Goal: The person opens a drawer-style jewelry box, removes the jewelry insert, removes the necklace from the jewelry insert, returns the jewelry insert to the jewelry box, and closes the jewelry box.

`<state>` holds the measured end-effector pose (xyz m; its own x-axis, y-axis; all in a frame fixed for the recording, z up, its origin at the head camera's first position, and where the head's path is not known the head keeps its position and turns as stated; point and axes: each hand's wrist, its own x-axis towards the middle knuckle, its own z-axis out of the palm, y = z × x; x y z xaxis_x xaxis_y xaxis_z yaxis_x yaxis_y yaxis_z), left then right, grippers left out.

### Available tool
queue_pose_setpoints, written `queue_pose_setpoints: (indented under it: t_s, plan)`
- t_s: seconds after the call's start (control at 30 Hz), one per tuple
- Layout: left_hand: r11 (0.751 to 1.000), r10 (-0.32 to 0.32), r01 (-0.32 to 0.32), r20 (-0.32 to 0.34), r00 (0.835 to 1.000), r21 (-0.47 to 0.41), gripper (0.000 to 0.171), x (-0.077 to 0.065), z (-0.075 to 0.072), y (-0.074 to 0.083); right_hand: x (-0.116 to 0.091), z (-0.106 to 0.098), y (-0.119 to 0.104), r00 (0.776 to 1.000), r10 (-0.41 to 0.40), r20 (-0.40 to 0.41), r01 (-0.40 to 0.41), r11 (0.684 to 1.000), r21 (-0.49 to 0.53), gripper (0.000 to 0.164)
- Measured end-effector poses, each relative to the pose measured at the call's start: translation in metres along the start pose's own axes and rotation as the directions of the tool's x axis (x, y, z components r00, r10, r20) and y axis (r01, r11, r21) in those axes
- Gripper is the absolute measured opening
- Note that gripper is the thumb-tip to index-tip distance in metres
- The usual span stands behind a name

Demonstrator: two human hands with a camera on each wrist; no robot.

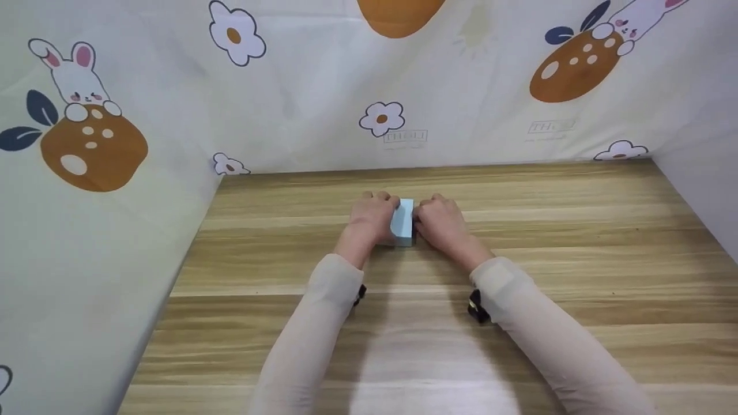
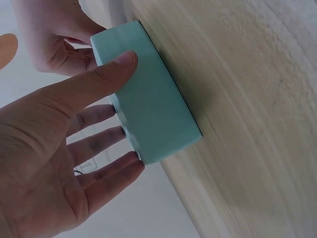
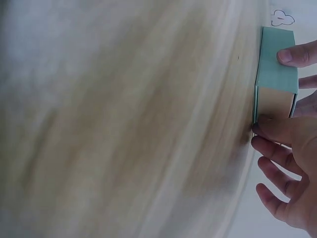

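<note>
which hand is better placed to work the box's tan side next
Probably the right hand: its thumb is at the tan side. The left hand grips the box, so it may suit steadying.

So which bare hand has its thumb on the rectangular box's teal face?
The bare left hand; the right hand is at the tan side of the rectangular teal box.

The head view's bottom edge cuts off 2 sleeves (image 1: 305, 340); mid-frame, the left hand (image 1: 372, 219) hides part of the box (image 1: 406, 216).
</note>
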<state>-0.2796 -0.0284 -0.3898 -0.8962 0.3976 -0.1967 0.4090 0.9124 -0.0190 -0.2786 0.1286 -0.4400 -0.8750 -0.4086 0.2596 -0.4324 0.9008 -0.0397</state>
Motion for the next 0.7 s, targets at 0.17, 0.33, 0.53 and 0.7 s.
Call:
queue_pose_setpoints:
  t_s: [0.17,0.33,0.53,0.7]
  plan:
    - [1.000,-0.004,0.004,-0.006,1.000,-0.019,0.072,0.001,-0.001,0.002,-0.003,-0.001,0.001,1.000,0.001,-0.001,-0.001,0.999,-0.040,0.011]
    - [1.000,-0.016,0.016,-0.002,1.000,-0.027,0.070,0.001,-0.002,0.000,-0.002,-0.004,0.001,1.000,-0.024,-0.002,0.024,0.998,-0.064,0.010]
    - [1.000,-0.018,0.018,0.001,1.000,-0.011,0.070,0.002,-0.002,0.002,-0.008,-0.006,0.008,1.000,-0.029,0.000,0.029,0.998,-0.049,0.008]
    - [0.999,-0.031,0.031,0.008,0.999,-0.025,0.070,0.000,-0.004,0.003,-0.011,-0.009,0.012,0.999,-0.034,0.011,0.035,0.999,-0.041,0.007]
